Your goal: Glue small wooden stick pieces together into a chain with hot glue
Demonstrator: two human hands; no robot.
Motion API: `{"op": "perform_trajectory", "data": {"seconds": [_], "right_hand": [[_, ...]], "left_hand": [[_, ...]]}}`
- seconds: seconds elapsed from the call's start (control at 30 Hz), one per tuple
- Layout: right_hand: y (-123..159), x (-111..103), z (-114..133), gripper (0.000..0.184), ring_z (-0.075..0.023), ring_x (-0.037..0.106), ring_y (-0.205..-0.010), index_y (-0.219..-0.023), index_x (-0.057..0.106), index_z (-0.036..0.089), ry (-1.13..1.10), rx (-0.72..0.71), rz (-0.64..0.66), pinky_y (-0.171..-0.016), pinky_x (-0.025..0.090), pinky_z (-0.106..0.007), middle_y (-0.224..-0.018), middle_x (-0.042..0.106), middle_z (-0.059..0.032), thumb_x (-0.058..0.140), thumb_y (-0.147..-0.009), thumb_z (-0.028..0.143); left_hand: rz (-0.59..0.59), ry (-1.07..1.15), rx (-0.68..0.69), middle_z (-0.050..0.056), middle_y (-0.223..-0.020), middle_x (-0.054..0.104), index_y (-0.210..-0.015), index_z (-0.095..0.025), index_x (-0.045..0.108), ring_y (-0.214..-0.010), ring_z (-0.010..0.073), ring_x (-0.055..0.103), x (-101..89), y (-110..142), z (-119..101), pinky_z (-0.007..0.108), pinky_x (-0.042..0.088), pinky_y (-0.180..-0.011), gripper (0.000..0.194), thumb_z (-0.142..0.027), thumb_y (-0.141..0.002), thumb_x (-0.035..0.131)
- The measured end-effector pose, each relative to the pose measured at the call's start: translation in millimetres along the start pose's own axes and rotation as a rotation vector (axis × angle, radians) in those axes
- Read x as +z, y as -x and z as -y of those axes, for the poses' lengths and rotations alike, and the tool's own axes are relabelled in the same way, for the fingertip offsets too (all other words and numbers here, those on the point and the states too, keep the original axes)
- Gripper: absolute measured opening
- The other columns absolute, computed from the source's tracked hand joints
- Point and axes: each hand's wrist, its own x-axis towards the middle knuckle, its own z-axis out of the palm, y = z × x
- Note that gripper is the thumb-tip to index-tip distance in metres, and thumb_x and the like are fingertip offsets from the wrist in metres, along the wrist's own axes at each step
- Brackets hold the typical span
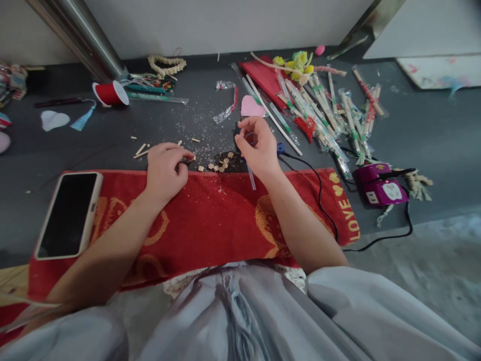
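My left hand rests at the far edge of the red towel, its thumb and fingers closed on a small pale wooden piece. To its right, my right hand curls round what looks like a blue hot glue gun, mostly hidden by the palm and fingers. A translucent glue stick sticks out on the near side, and a black cord runs off to the right. Between the hands lie several small notched wooden pieces on the grey table. Short cut sticks are beyond my left hand.
A phone lies on the towel at left. Behind it are a red ribbon spool and a white paper heart. Wrapped chopsticks, a pink heart and yellow flowers spread at right, beside a purple power socket.
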Motion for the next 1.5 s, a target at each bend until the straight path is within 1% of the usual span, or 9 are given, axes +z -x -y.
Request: {"op": "perform_trajectory", "data": {"seconds": [0.17,0.4,0.53,0.63,0.8,0.97,1.07,1.2,1.5], "right_hand": [[0,-1,7,0.015,-0.0088,0.049,-0.059,-0.094,0.050,0.026,0.011,0.024,0.000,-0.062,0.051,-0.028,-0.076,0.054,0.0046,0.056,-0.086,0.014],[-2,-3,8,0.008,-0.0072,0.048,-0.060,-0.091,0.054,0.024,-0.025,0.030,-0.052,-0.059,0.048,-0.025,-0.080,0.055,0.0035,0.057,-0.087,0.018],[-11,-13,-5,0.006,-0.0054,0.047,-0.057,-0.091,0.054,0.025,-0.099,0.036,-0.110,-0.052,0.044,-0.023,-0.083,0.055,0.0028,0.058,-0.089,0.028],[-20,-27,-19,0.012,-0.0053,0.048,-0.056,-0.092,0.053,0.026,-0.122,0.047,-0.173,-0.050,0.044,-0.022,-0.083,0.054,0.0025,0.058,-0.090,0.037],[-28,-41,-32,0.012,-0.0049,0.044,-0.052,-0.090,0.052,0.025,-0.171,0.033,-0.271,-0.048,0.043,-0.022,-0.079,0.053,0.0023,0.059,-0.087,0.036],[-26,-34,-33,0.009,-0.0044,0.044,-0.051,-0.089,0.053,0.025,-0.126,0.002,-0.270,-0.048,0.042,-0.022,-0.082,0.054,0.0024,0.057,-0.087,0.032],[-24,-28,-32,0.005,-0.0042,0.044,-0.050,-0.087,0.052,0.024,-0.153,0.048,-0.288,-0.047,0.040,-0.021,-0.079,0.054,0.0032,0.056,-0.084,0.026],[-24,-22,-29,0.007,-0.0036,0.042,-0.048,-0.083,0.053,0.022,-0.170,0.127,-0.294,-0.046,0.037,-0.021,-0.076,0.052,0.0041,0.056,-0.079,0.018],[-23,-21,-30,0.007,-0.0042,0.043,-0.051,-0.084,0.052,0.022,-0.143,0.128,-0.259,-0.046,0.037,-0.020,-0.077,0.053,0.0035,0.055,-0.078,0.019]], "left_hand": [[-0.004,-0.011,-0.002,0.003,-0.086,0.073,-0.084,-0.027,0.069,-0.097,0.0268,0.066,1.1,-2,3,0.046,0.047,-0.095,0.025,-0.013,-0.072,0.052],[-0.022,-0.012,0.015,0.004,-0.084,0.073,-0.082,-0.024,0.069,-0.093,0.0258,0.066,-0.6,-3,0,0.044,0.049,-0.091,0.023,-0.012,-0.074,0.051],[-0.022,-0.007,0.001,0.005,-0.081,0.072,-0.082,-0.024,0.069,-0.093,0.0264,0.065,0.8,-2,1,0.045,0.048,-0.092,0.022,-0.013,-0.074,0.051],[-0.018,-0.001,-0.022,0.003,-0.082,0.072,-0.082,-0.027,0.068,-0.094,0.0267,0.065,2.1,-2,3,0.045,0.047,-0.093,0.022,-0.014,-0.074,0.052],[-0.017,-0.030,0.018,0.005,-0.081,0.074,-0.080,-0.025,0.069,-0.090,0.0273,0.066,2.3,-3,3,0.045,0.049,-0.089,0.023,-0.015,-0.075,0.050],[-0.024,-0.038,-0.004,0.008,-0.083,0.074,-0.081,-0.022,0.072,-0.092,0.0284,0.066,2.8,-2,2,0.045,0.049,-0.089,0.025,-0.015,-0.076,0.048],[-0.034,-0.037,-0.002,0.007,-0.085,0.074,-0.081,-0.023,0.071,-0.092,0.0275,0.066,4.0,-1,4,0.044,0.048,-0.090,0.023,-0.016,-0.076,0.049],[-0.038,-0.040,-0.006,0.006,-0.086,0.074,-0.081,-0.024,0.070,-0.093,0.0273,0.066,5.0,0,4,0.044,0.048,-0.089,0.023,-0.016,-0.076,0.050],[-0.021,-0.045,-0.001,0.004,-0.085,0.074,-0.079,-0.026,0.070,-0.090,0.0255,0.066,4.5,-1,3,0.043,0.049,-0.088,0.023,-0.016,-0.075,0.050]]}}
